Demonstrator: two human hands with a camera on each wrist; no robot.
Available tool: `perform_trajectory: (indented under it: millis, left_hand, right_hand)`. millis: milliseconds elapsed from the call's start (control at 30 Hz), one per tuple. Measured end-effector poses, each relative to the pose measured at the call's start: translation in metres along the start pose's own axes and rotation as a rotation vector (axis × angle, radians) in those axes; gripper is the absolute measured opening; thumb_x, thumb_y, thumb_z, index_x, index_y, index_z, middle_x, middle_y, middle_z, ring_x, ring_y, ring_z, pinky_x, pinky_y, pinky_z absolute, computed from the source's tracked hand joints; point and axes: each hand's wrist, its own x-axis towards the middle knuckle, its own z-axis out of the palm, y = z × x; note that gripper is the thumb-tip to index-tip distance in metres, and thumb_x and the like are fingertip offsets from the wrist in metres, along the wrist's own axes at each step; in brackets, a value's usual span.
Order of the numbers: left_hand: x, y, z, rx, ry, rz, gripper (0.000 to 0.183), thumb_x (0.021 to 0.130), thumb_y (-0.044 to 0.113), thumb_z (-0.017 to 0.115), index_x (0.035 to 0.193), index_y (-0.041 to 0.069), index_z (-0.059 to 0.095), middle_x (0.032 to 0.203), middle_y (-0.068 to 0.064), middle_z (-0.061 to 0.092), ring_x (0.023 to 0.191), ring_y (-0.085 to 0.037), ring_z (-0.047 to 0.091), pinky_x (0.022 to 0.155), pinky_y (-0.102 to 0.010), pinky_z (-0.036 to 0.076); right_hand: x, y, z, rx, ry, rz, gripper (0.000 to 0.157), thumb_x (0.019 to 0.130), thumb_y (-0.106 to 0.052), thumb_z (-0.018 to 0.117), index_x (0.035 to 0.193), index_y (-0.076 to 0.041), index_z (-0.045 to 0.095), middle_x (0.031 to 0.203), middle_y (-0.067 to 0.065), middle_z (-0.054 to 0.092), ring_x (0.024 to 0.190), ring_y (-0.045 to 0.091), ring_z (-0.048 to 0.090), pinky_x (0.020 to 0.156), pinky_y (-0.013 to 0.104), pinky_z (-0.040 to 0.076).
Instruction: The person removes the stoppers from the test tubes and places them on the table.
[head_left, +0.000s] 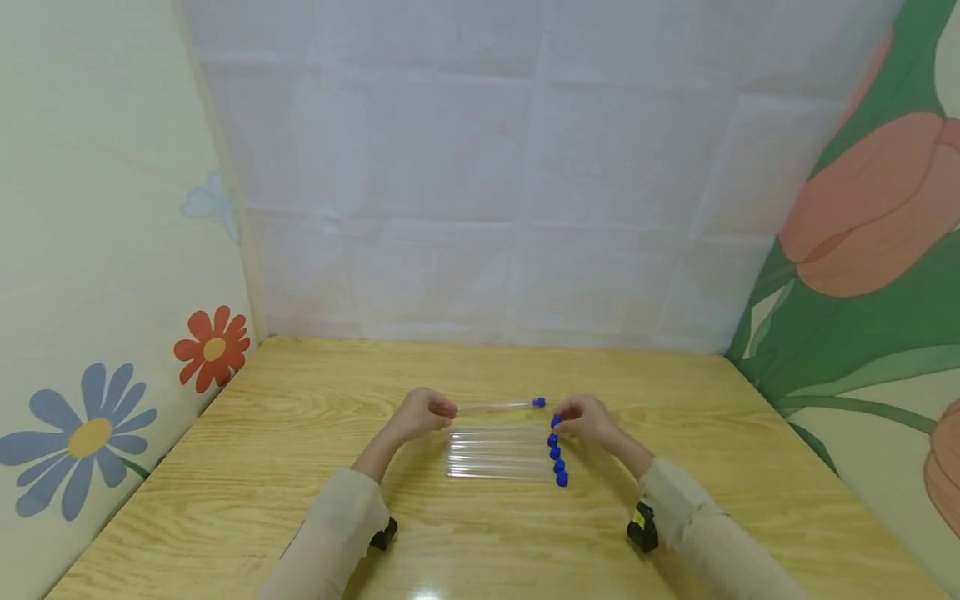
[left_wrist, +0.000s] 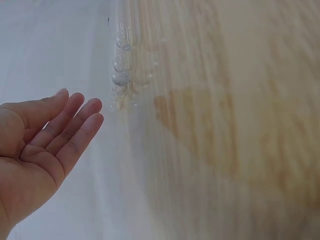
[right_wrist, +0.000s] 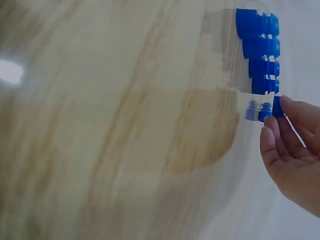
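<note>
Several clear test tubes [head_left: 498, 454] lie side by side on the table, their rounded ends [left_wrist: 121, 77] to the left. A column of blue caps [head_left: 559, 467] stands along their right ends. Behind this row lies another clear tube [head_left: 495, 406] with a blue cap [head_left: 538, 402] at its right end. My right hand [head_left: 588, 419] pinches a blue cap [right_wrist: 278, 106] between thumb and fingers, at the far end of the column. Near the left end of the rear tube is my left hand [head_left: 422, 412]; in the left wrist view its fingers are loosely bent, with nothing between them.
A wood-grain table [head_left: 480, 533] carries all of this. White cloth [head_left: 480, 183] hangs behind it, and flower-printed panels [head_left: 112, 275] stand at both sides. Black wrist devices [head_left: 642, 527] sit below both sleeves.
</note>
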Motion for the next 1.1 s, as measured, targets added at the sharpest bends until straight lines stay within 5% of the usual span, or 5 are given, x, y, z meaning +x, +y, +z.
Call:
perform_trajectory:
  millis: [533,933,1100]
  left_hand:
    - [-0.001,-0.001,-0.002,0.005,0.009,-0.012,0.017,0.074,-0.012,0.063,0.092,-0.013,0.062,0.085,-0.019,0.065,0.081,-0.028,0.063,0.068,-0.029,0.052]
    - [-0.001,-0.005,-0.001,0.005,-0.006,-0.012,0.018,0.073,-0.011,0.065,0.090,-0.013,0.063,0.084,-0.019,0.065,0.079,-0.028,0.063,0.067,-0.029,0.052]
    - [-0.002,-0.005,0.001,-0.052,0.012,-0.077,0.018,0.074,-0.012,0.064,0.092,-0.014,0.062,0.083,-0.018,0.065,0.076,-0.025,0.063,0.065,-0.028,0.053]
  right_hand:
    - [0.009,0.013,0.006,-0.096,-0.080,-0.121,0.014,0.071,0.014,0.062,0.085,0.010,0.060,0.078,0.013,0.062,0.073,0.023,0.057,0.067,0.031,0.050]
    - [0.010,0.014,0.008,-0.102,-0.086,-0.095,0.017,0.069,0.016,0.061,0.085,0.011,0.061,0.077,0.010,0.061,0.071,0.019,0.055,0.063,0.027,0.048]
    - [0.010,0.012,0.005,-0.050,-0.104,-0.042,0.020,0.072,0.015,0.059,0.091,0.012,0.059,0.082,0.012,0.061,0.075,0.022,0.057,0.066,0.029,0.050]
